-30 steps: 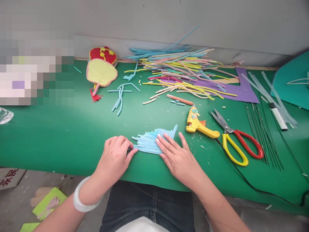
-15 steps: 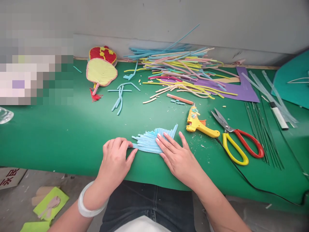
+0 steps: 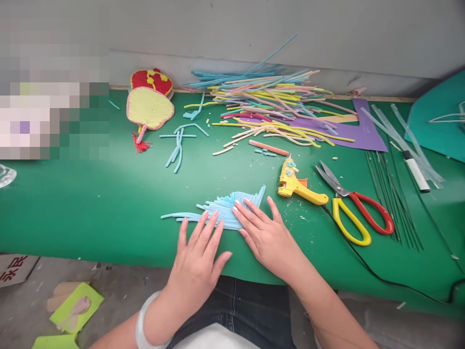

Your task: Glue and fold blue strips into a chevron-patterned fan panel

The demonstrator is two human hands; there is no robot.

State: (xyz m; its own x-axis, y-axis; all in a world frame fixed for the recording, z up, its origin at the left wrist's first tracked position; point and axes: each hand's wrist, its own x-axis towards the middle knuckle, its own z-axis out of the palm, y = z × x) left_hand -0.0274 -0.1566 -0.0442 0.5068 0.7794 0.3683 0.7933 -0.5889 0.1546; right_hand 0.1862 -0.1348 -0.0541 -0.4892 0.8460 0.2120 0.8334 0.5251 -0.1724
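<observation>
A light blue fan-shaped piece made of pipe cleaners (image 3: 221, 208) laid side by side is on the green table before me. My right hand (image 3: 269, 232) lies flat across its right part, fingers stretched out, covering some of it. My left hand (image 3: 199, 254) is open, with its fingertips resting on the lower left edge of the piece and the thumb spread. Longer blue strands stick out to the left past my left fingers. A yellow glue gun (image 3: 300, 186) lies to the right of the piece, and scissors (image 3: 354, 203) with one red and one yellow handle lie beyond it.
A heap of coloured pipe cleaners (image 3: 261, 97) lies at the back on purple sheet (image 3: 370, 131). Two fan-shaped crafts (image 3: 149, 107) stand back left. Green wires (image 3: 394, 198), clear sticks and a marker (image 3: 416, 170) lie right. The glue gun's black cord (image 3: 378, 278) runs along the front right.
My left hand has let go of the strand ends at the left and moved right, opening flat onto the piece. My right hand stays in place.
</observation>
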